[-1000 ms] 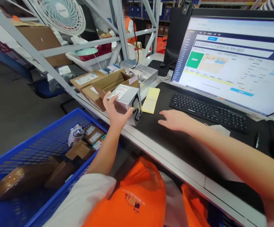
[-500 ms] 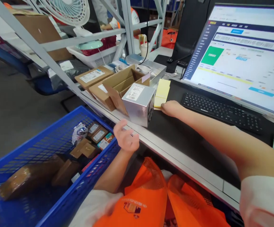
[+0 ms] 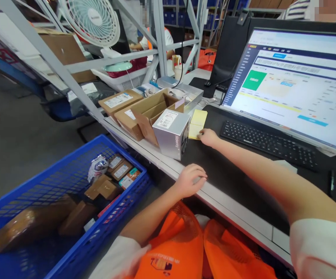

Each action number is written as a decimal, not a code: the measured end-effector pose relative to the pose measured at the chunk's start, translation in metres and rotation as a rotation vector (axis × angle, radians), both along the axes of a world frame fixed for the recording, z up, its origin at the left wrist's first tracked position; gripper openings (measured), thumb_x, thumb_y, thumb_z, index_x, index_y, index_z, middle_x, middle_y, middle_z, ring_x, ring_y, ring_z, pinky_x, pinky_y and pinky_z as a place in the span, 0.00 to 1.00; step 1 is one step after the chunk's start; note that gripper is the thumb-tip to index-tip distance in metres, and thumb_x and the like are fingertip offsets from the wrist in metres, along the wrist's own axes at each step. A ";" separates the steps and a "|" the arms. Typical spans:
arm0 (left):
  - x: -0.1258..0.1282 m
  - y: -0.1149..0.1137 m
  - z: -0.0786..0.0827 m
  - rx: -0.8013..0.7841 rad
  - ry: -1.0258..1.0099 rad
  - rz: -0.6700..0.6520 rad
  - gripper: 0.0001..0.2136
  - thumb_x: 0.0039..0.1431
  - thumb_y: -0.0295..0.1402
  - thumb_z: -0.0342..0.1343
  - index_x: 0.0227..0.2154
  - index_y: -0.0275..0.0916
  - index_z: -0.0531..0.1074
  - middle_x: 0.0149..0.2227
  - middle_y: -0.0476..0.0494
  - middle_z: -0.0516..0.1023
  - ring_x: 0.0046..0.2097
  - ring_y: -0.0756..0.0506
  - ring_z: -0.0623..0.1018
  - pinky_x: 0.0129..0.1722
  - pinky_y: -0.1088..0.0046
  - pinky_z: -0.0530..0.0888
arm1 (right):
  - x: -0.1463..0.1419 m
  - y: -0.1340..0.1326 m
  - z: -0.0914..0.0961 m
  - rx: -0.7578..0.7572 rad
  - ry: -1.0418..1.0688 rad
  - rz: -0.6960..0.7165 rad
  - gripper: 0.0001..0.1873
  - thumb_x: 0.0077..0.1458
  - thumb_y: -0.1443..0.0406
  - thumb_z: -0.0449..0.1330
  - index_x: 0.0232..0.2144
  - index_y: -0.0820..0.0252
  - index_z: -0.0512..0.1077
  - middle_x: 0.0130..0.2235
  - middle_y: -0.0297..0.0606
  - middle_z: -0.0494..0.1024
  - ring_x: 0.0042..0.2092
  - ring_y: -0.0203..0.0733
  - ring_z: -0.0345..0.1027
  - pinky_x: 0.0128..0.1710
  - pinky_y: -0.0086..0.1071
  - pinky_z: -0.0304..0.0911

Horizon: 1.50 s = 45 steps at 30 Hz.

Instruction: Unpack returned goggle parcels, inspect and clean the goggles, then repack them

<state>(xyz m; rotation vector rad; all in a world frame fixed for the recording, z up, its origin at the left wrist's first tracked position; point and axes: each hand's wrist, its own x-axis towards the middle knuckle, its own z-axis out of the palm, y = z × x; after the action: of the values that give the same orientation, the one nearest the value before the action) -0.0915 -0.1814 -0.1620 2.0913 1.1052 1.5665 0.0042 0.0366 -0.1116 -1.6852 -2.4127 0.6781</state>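
My right hand [image 3: 209, 138] reaches across the black desk mat, its fingertips closed at the lower corner of the yellow paper slips [image 3: 197, 120]. My left hand [image 3: 190, 180] is over the front edge of the desk, its fingers loosely curled with a gap to the thumb. No object shows in it. Between the slips and an open cardboard box [image 3: 149, 112] stands a silver box [image 3: 170, 135] with a white label on top. The left hand is just in front of the silver box, apart from it.
A blue plastic crate [image 3: 78, 155] with several parcels stands low on the left. On the desk are a black keyboard [image 3: 268, 145], a lit monitor [image 3: 290, 85] and a pen [image 3: 331, 183]. A metal frame post [image 3: 160, 42], a fan [image 3: 94, 19] and co-workers are behind.
My left hand has moved right, from beside the crate to the desk edge, turning from palm up to palm down. My right hand stays at the yellow slips. The view has shifted slightly.
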 end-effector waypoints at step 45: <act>0.011 -0.005 -0.014 0.015 0.288 0.192 0.07 0.65 0.31 0.55 0.32 0.39 0.76 0.34 0.45 0.81 0.36 0.46 0.79 0.38 0.67 0.72 | -0.023 0.040 -0.002 0.183 -0.142 0.050 0.15 0.66 0.60 0.62 0.50 0.64 0.75 0.59 0.49 0.71 0.61 0.53 0.65 0.61 0.53 0.63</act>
<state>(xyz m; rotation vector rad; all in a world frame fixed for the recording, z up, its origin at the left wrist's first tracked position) -0.0804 -0.1863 -0.1764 2.3342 1.4327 1.3837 -0.0193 0.0766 -0.1139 -1.6562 -2.5303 0.3414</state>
